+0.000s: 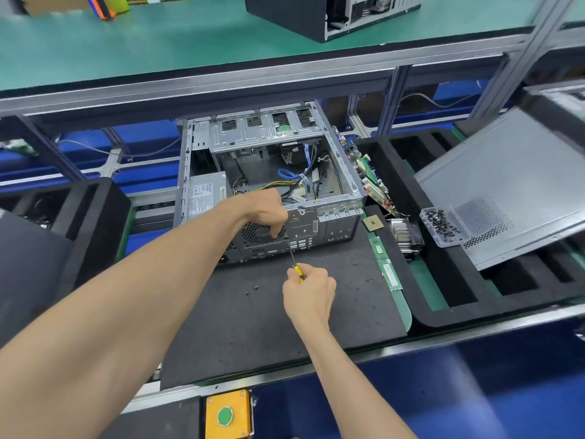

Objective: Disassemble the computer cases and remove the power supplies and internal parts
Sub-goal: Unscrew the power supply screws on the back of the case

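Gripping the yellow handle of a screwdriver (pixel 292 258), the right hand (pixel 308 296) points its thin dark shaft up at the back panel of the computer case (pixel 272 172). The left hand (pixel 266 212) rests on the top back edge of the case with its fingers curled down over the metal, right by the tip of the tool. The case lies open on a dark foam mat (pixel 259 327), and you can see inside it. The power supply (pixel 205 194), a grey box with a label, sits in the left part of the case, and a bunch of wires (pixel 297 182) in yellow, black and blue lies in the middle. Two small screws (pixel 251 290) lie on the mat near the right hand. To the right of the case, a motherboard (pixel 370 182) stands on its edge in a black foam tray (pixel 443 308). A small square processor chip (pixel 373 222), a silver heatsink (pixel 403 234) and two green memory sticks (pixel 386 264) lie close by. A clear plastic box of screws (pixel 443 226) sits next to a big grey side panel (pixel 506 188). Another computer case (pixel 304 17) stands on the green shelf above.
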A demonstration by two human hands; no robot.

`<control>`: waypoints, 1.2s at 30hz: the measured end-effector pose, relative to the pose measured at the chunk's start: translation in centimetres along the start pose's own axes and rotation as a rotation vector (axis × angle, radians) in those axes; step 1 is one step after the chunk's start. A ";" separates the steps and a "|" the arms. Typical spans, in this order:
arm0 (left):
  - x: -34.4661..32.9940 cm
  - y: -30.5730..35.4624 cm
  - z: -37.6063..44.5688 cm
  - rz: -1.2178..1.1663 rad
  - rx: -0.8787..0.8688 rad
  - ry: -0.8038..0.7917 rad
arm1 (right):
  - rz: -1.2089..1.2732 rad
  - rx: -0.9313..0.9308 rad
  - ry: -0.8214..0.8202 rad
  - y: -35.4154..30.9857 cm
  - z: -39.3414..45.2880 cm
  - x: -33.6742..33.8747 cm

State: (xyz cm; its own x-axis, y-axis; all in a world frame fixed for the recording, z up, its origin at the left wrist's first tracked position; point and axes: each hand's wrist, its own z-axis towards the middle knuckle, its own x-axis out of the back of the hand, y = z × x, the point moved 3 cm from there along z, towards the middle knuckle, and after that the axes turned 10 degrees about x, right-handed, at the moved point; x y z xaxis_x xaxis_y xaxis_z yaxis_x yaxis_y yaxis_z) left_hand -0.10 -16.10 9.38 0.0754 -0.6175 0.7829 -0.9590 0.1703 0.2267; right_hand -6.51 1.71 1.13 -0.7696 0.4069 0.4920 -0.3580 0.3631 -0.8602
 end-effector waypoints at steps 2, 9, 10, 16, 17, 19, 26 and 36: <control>0.0 0.0 0.0 -0.005 0.005 0.006 | 0.132 -0.048 0.052 0.5 -0.3 -0.1; -0.1 -0.2 0.2 -0.022 0.026 -0.011 | 0.863 -0.598 -0.234 1.0 -0.3 -1.9; -0.1 -0.2 0.2 -0.025 0.025 -0.014 | 0.839 -0.577 -0.214 1.0 -0.4 -1.9; -0.2 -0.2 0.3 -0.044 0.029 -0.025 | 0.579 -0.363 0.035 1.9 -1.1 -1.5; -0.2 -0.3 0.3 -0.045 0.031 -0.025 | 0.619 -0.398 0.010 1.8 -1.0 -1.6; -0.2 -0.3 0.4 -0.050 0.032 -0.027 | 0.714 -0.507 -0.061 1.6 -0.7 -1.8; -0.2 -0.3 0.4 -0.043 0.029 -0.033 | 0.648 -0.404 -0.052 2.0 -1.4 -1.8; -0.2 -0.3 0.5 -0.010 0.011 -0.012 | 0.583 -0.382 -0.056 2.0 -0.9 -1.1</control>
State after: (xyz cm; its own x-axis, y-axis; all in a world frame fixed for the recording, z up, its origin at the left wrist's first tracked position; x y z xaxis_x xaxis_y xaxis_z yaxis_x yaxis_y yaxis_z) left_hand -0.01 -16.43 8.86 0.0818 -0.6282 0.7738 -0.9611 0.1557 0.2280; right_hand -5.87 2.74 -1.00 -0.8093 0.5850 -0.0522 0.3250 0.3720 -0.8695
